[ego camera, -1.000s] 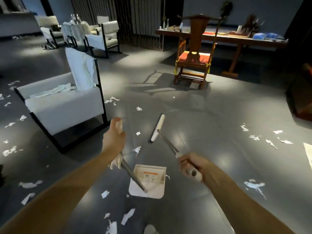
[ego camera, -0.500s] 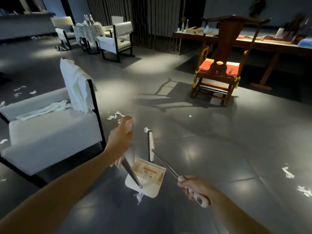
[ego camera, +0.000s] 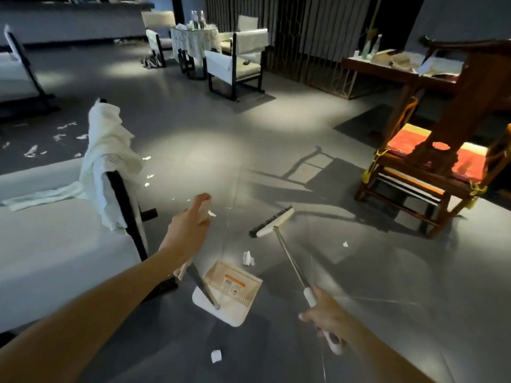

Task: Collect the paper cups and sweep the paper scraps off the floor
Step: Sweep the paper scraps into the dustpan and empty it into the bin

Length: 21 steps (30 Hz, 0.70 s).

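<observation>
My left hand [ego camera: 188, 230] grips the top of a long handle that runs down to a white dustpan [ego camera: 229, 295] standing on the grey floor. My right hand [ego camera: 325, 319] grips the white end of a broom handle. The broom head [ego camera: 272, 222] with its black bristles lies ahead of the pan on the floor. A paper scrap [ego camera: 248, 258] sits just in front of the pan's mouth. Another scrap [ego camera: 216, 356] lies near my feet and a small one [ego camera: 345, 244] to the right. More scraps [ego camera: 59, 136] are scattered at the far left. No paper cup is plainly visible.
A white armchair [ego camera: 55, 230] draped with a white cloth [ego camera: 110, 158] stands close on my left. A wooden chair [ego camera: 439, 161] with an orange cushion stands at the right, a long wooden table [ego camera: 392, 67] behind it. Further armchairs and a small covered table [ego camera: 193, 40] are at the back.
The view has swung left and moved forward. The broom head went from beside the pan out ahead and to the right. The scrap in front of the pan has come into view.
</observation>
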Each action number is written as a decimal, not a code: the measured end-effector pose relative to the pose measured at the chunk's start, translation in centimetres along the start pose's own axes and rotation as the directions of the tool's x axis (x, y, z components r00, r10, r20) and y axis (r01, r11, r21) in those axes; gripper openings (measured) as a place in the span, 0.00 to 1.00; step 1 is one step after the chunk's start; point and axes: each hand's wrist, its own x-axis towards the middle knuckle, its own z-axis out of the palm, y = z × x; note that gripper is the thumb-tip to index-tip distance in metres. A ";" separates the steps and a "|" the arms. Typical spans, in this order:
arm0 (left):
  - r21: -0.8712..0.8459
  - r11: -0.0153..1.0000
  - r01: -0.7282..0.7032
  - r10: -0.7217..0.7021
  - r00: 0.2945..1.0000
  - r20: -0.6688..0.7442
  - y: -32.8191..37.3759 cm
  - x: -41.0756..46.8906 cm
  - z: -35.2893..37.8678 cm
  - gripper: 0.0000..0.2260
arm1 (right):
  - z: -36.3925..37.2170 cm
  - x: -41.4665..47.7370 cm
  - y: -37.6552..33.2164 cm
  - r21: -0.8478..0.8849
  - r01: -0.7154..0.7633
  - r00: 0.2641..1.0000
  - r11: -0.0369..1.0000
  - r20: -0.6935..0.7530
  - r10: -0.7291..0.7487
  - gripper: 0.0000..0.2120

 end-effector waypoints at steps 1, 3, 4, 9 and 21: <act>0.001 1.000 0.009 -0.009 1.000 -0.008 0.2 2.1 0.5 0.20 | -1.4 1.9 -0.7 -0.005 -0.016 1.000 1.000 0.007 0.016 0.38; -0.011 0.999 0.033 -0.033 0.999 -0.020 0.3 6.6 1.5 0.20 | -3.9 5.6 -2.6 -0.074 -0.011 1.000 0.997 -0.020 0.009 0.36; -0.026 0.999 0.047 -0.048 0.998 -0.034 0.5 9.2 2.2 0.20 | -5.3 7.7 -4.1 -0.114 0.021 0.999 0.993 -0.028 -0.024 0.35; -0.023 0.997 0.077 -0.079 0.993 -0.085 0.7 23.6 5.7 0.22 | -11.8 19.6 -14.6 -0.283 0.172 0.980 0.944 -0.052 -0.194 0.20; -0.081 0.977 0.197 -0.210 0.954 -0.213 -1.9 55.8 4.9 0.17 | -19.6 46.7 -42.5 -0.333 0.317 0.947 0.888 0.062 -0.315 0.08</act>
